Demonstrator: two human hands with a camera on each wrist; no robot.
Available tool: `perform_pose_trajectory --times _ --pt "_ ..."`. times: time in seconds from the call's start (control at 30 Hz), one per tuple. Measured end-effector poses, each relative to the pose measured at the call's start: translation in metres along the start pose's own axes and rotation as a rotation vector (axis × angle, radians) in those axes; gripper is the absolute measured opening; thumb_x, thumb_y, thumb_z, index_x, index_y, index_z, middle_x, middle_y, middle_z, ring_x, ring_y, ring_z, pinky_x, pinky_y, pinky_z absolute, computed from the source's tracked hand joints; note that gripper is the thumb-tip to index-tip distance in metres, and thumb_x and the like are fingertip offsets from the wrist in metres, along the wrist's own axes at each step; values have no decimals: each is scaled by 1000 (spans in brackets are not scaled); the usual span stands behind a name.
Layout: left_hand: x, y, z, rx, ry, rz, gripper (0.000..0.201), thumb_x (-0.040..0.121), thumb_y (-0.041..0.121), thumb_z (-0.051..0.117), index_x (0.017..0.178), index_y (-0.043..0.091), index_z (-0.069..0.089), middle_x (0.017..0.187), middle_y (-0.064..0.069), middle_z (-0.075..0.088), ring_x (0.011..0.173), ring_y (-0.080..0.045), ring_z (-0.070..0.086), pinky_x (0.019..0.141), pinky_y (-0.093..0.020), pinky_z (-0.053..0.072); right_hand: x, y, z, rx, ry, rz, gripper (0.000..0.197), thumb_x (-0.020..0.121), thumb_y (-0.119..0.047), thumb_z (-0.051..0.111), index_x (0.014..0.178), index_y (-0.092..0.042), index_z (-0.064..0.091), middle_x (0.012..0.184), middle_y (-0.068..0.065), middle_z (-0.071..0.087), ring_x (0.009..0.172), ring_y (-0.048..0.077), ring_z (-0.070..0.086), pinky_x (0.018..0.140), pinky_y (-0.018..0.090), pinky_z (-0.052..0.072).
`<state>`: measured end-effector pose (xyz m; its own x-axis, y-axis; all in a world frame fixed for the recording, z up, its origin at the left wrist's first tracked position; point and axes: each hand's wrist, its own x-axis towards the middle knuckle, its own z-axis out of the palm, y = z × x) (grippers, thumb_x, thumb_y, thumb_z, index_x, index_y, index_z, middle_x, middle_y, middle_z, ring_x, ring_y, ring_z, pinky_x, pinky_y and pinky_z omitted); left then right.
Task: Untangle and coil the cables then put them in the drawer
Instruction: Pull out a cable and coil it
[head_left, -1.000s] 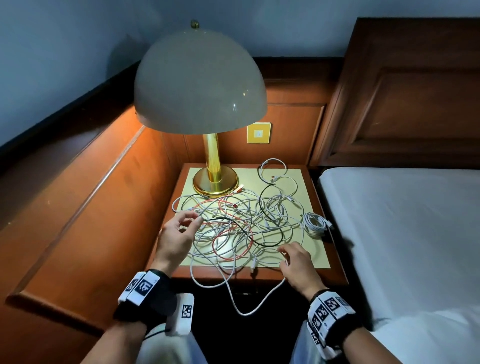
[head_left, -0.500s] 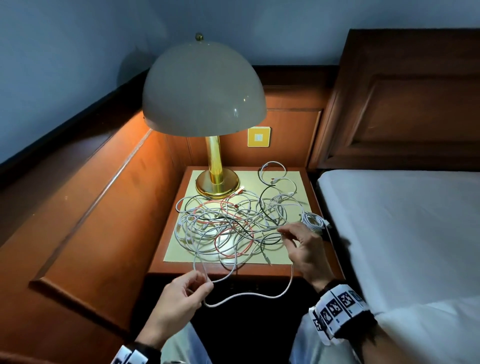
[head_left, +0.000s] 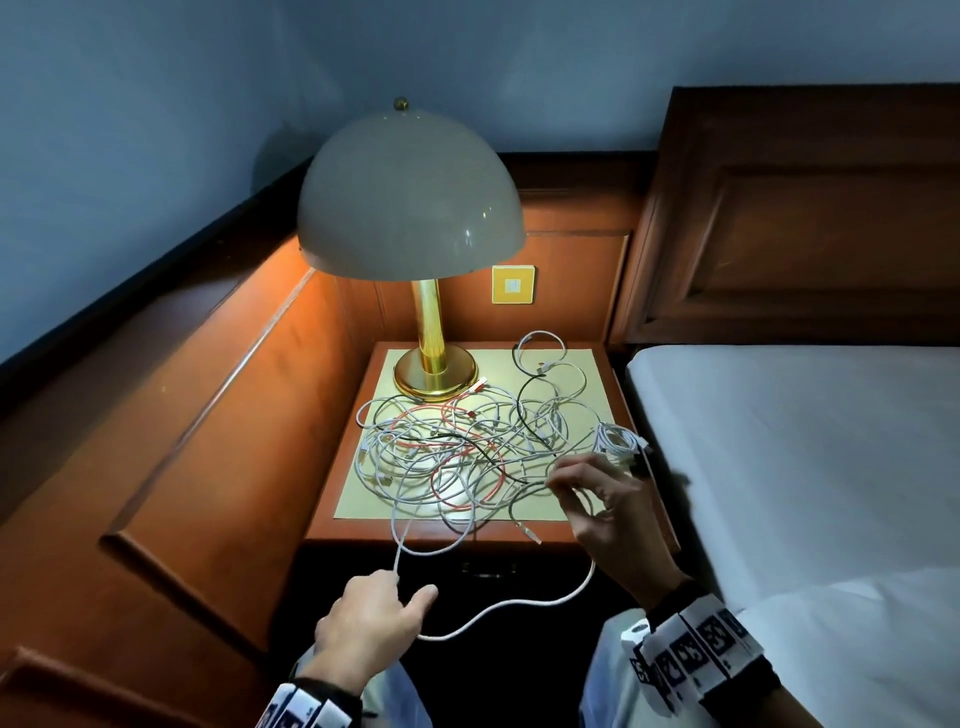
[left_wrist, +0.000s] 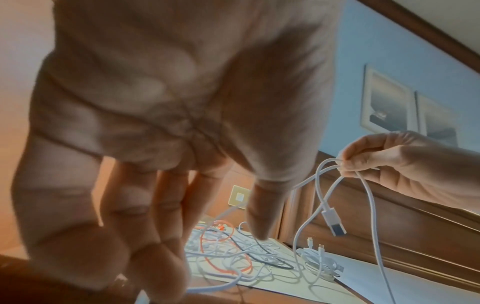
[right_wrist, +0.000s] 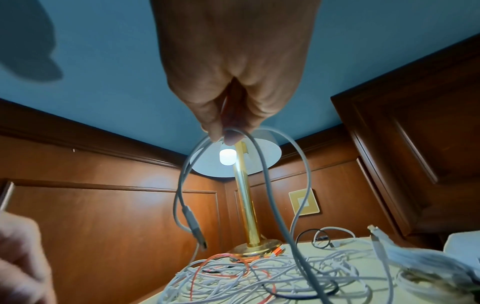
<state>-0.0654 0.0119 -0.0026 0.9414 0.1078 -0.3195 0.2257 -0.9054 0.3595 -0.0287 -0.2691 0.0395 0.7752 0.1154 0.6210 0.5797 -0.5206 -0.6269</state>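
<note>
White, orange, blk cables (head_left: 457, 457); gold lamp (head_left: 434, 364).

— What can't you make out around the left hand (head_left: 371, 618)?

— From the head view its grip on the white cable (head_left: 511, 605) is covered by the knuckles. In its wrist view the palm is blurred and blocks most of the tangle (head_left: 457, 447) beyond the grip.

— And the right hand (head_left: 605, 499)?

— Its fingertips (right_wrist: 219, 131) hide the exact pinch point. Below that grip, strands cannot be traced through the tangle. Right of the grip, the coiled bundle (right_wrist: 426, 265) is blurred and cut by the edge. The drawer (head_left: 488, 569) under the worktop (head_left: 519, 532) is too dark to read.
</note>
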Motion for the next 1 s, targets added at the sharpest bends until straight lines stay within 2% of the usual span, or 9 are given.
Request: perform_pose_trajectory --times 0.07,0.17,0.27,0.4,0.53,0.67,0.8,0.9,1.0 --pt "-4 11 -6 -51 57 62 51 86 70 51 78 20 58 85 6 67 88 -20 65 78 -33 53 -7 -3 2 30 -11 11 24 80 12 75 89 -11 73 98 -6 69 96 6 67 85 21 53" --pt "-14 30 -11 -447 102 330 21 92 50 66 94 31 74 88 16 74 87 -1 67 82 -27 54 -16 -11 3 49 -18 24 26 78 13 75 87 -11 73 97 -5 69 95 5 68 85 15 50" --pt "-27 51 -12 -729 94 440 20 91 39 71 111 35 71 97 13 74 88 -5 71 81 -24 56 -28 -21 5 87 -19 34 25 78 12 76 86 -11 73 97 -3 70 95 6 69 84 14 50" --pt "-32 59 -2 -672 140 536 5 90 30 75 95 32 74 89 11 70 80 -10 68 74 -24 54 -36 -29 2 198 -46 122 23 80 9 74 85 -13 73 95 -5 69 90 12 70 78 19 53" --pt "-42 58 1 -662 65 562 3 89 30 75 87 30 75 83 8 67 68 -6 59 67 -19 48 -44 -33 -4 271 -79 185 25 83 9 71 87 -16 74 94 -5 68 87 16 71 79 23 55" --pt "-53 54 1 -601 -5 534 12 93 31 70 83 25 72 64 14 62 55 0 49 57 -16 39 -50 -37 -5 202 -94 205 27 85 6 73 93 -20 73 93 -10 67 87 13 68 79 23 55" --pt "-62 47 1 -582 -142 504 22 96 32 65 79 18 69 59 10 56 54 -3 48 54 -19 37 -52 -40 -3 271 -131 244 25 87 5 71 98 -18 72 95 -7 68 88 16 69 80 28 57" --pt "-67 43 6 -600 -152 450 18 94 28 64 78 19 67 59 9 54 56 -8 51 56 -26 41 -55 -41 5 318 -155 274 23 88 4 70 97 -18 72 94 -6 68 86 18 69 78 27 56" --pt "-65 39 9 -612 -86 411 13 90 28 66 78 26 69 65 6 64 59 -9 60 61 -32 52 -61 -41 17 461 -150 386 22 91 6 64 93 -15 71 87 0 66 70 20 69 69 27 55"
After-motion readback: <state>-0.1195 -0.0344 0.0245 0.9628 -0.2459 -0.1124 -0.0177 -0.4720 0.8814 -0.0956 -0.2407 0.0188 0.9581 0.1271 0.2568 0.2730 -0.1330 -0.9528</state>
